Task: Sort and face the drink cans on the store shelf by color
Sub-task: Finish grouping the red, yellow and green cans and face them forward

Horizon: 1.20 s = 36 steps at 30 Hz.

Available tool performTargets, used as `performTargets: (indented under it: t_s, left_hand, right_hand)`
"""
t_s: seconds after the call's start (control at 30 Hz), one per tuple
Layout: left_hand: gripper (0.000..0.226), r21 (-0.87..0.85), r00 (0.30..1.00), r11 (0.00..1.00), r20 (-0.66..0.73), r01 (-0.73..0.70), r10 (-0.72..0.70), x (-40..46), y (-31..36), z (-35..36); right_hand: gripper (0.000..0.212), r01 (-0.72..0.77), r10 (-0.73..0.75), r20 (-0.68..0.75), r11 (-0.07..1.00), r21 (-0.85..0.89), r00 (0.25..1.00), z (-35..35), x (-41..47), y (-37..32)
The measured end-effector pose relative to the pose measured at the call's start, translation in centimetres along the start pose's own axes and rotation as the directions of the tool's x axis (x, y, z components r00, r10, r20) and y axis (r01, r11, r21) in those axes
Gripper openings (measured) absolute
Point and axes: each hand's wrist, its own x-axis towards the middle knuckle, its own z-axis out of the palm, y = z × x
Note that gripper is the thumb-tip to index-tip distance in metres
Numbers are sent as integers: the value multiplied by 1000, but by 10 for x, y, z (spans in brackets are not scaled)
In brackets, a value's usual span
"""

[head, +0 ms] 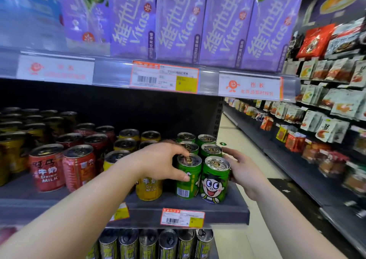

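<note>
On the grey shelf green cans stand in two rows at the right end. My left hand grips the front-left green can, whose barcode faces out. My right hand is wrapped around the right side of the front-right green can, whose cartoon face points forward. More green cans stand behind them. Yellow cans fill the middle, with one yellow can partly hidden under my left wrist. Red cans stand further left.
Darker yellow cans sit at the far left. Purple drink cartons line the shelf above, with price tags on its rail. Dark cans fill the shelf below. An aisle floor and a snack rack lie to the right.
</note>
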Motion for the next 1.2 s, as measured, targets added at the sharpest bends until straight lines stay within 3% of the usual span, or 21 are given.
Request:
performTargets:
  t_s: [0.33, 0.5, 0.7, 0.83, 0.93, 1.0, 1.1, 1.2]
  left_hand:
    - [50, 8, 1000, 1000, -19, 7, -7, -1, -3, -4]
    - [50, -37, 997, 997, -32, 66, -67, -4, 3, -1]
    - [52, 22, 988, 989, -49, 145, -144, -11, 18, 1]
    - [51, 136, 977, 972, -118, 193, -177, -13, 25, 8]
    - [53, 211, 959, 943, -182, 256, -219, -7, 33, 15]
    - [53, 252, 949, 929, -231, 270, -213, -4, 36, 20]
    - [49, 159, 952, 960, -239, 231, -190, -5, 30, 19]
    - [47, -9, 975, 988, -158, 155, -154, -8, 16, 11]
  right_hand:
    - [23, -72, 73, -6, 996, 61, 997, 8, -4, -8]
    - [23, -68, 66, 27, 995, 74, 997, 11, -3, -11]
    - [21, 160, -184, -172, 977, -143, 968, -7, -8, -9]
    - [16, 323, -332, -9, 924, -206, 943, -16, -35, -13]
    - [35, 349, -332, 109, 891, -289, 937, -15, -43, -9]
    - [45, 342, -325, 110, 865, -368, 939, -13, -41, -4]
    - [48, 327, -324, 78, 849, -415, 943, -12, -36, -4]
    - [46, 334, -333, 77, 844, -420, 940, -8, -33, -1]
